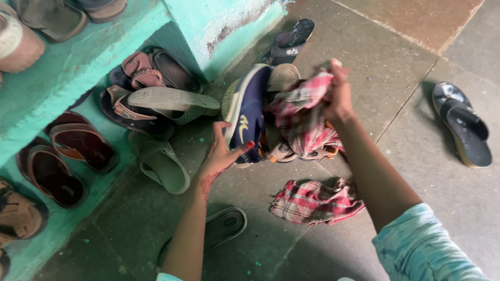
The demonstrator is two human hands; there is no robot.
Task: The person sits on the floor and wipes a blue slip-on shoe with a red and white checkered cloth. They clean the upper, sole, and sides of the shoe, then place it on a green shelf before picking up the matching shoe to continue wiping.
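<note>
Head view. Left hand (220,154) near centre of frame, fingers wrapped around the lower edge of a navy blue shoe (248,114), holding it up on its side, sole facing the shelf at 9 o'clock. Right hand (336,96) at 2 o'clock from the left hand, closed in a fist around a bunched red-and-white checked cloth (301,116); cloth is pressed against the shoe's upper face and hangs down over it. Beneath the shoe and cloth, parts of other sandals (289,152) show on the floor, mostly hidden.

Second red checked cloth (316,201) lies crumpled on the grey stone floor (386,78) at 6 o'clock from the held shoe, between the two forearms, apart from both hands. Light blue patterned sleeves at bottom edge.

Black sandal (463,124) lies alone at 3 o'clock, well apart. Another black sandal (291,41) at 12 o'clock, by the turquoise wall base. Grey-green slipper (160,162) on the floor at 9 o'clock of the left hand, near it. Turquoise shelf (64,77) fills the left side; brown sandals (58,163) in its lower bay, pale shoes on top. Dark slipper (224,225) under the left forearm at 6 o'clock.
</note>
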